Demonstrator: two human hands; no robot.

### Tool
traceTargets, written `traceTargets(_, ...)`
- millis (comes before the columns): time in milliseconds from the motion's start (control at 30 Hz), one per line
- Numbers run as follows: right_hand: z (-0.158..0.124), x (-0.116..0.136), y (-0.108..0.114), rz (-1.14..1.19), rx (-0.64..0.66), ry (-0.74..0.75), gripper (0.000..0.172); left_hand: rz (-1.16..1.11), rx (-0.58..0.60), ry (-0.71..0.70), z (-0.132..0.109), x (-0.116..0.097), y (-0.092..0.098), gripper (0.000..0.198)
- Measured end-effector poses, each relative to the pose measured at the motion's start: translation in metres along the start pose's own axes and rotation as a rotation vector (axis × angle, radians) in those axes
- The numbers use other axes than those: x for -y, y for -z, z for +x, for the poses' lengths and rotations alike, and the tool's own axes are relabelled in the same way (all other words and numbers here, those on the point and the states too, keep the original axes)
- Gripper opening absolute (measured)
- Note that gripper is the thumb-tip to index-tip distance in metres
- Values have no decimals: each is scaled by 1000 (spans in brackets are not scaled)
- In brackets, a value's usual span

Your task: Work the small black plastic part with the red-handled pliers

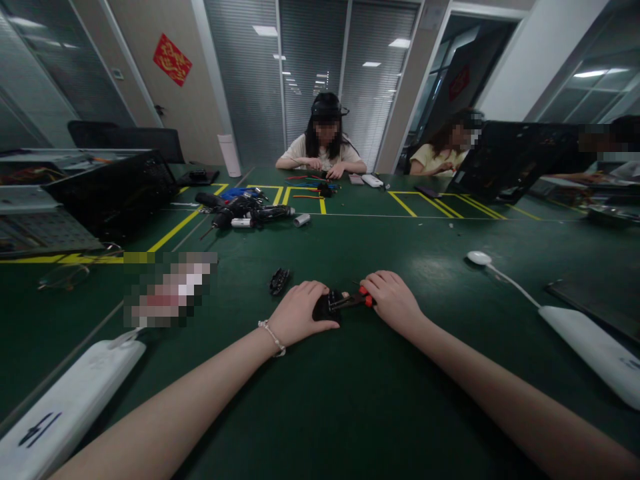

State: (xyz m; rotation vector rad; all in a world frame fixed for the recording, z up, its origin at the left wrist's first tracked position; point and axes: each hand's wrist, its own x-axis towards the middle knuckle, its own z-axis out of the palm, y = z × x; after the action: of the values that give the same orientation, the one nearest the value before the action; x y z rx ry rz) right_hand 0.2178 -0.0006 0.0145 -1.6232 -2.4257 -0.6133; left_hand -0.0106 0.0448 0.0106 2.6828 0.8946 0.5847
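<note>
Near the middle of the green table (320, 400), a small black part (327, 308) lies under my left hand (299, 312), whose fingers and thumb are closed round it. My right hand (394, 300) grips pliers with red handles (367, 297). The dark jaws of the pliers point left and meet the right side of the black part; what lies between them is too small to tell. Another black piece (279, 281) rests on the table just beyond my left hand, touching neither hand.
White devices (75, 393) (590, 347) lie at left and right, the right one cabled to a white puck (479, 258). Glasses (65, 275) and a black computer case (120, 193) are left. Tools (235, 210) lie further back. A person (325, 143) works opposite; others sit right.
</note>
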Motion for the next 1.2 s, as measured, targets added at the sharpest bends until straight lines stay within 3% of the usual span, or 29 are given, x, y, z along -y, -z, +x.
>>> traceTargets(1200,1,2,-1,-76,41,-27,24,17,-3,-24,0,-1,0,55)
